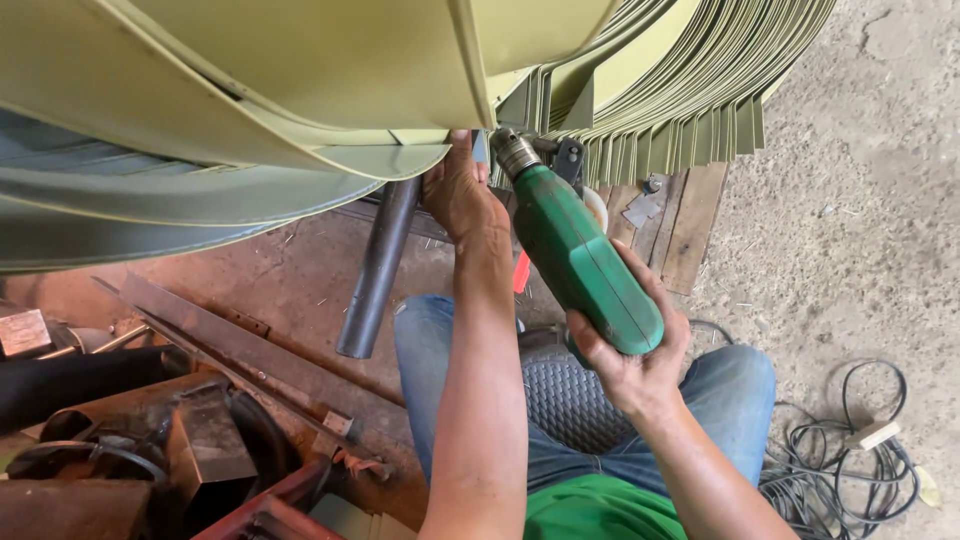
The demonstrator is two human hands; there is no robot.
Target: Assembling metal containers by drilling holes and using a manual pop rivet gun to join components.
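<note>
Right hand grips a green electric drill, chuck up against the pale yellow-green sheet metal. Left hand presses the curved sheet edge, beside a dark steel pipe. Tangled cable on the floor.

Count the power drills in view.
1: a green drill gripped in the right hand, chuck up against the olive sheet metal. Others may be hidden behind the metal.
</note>
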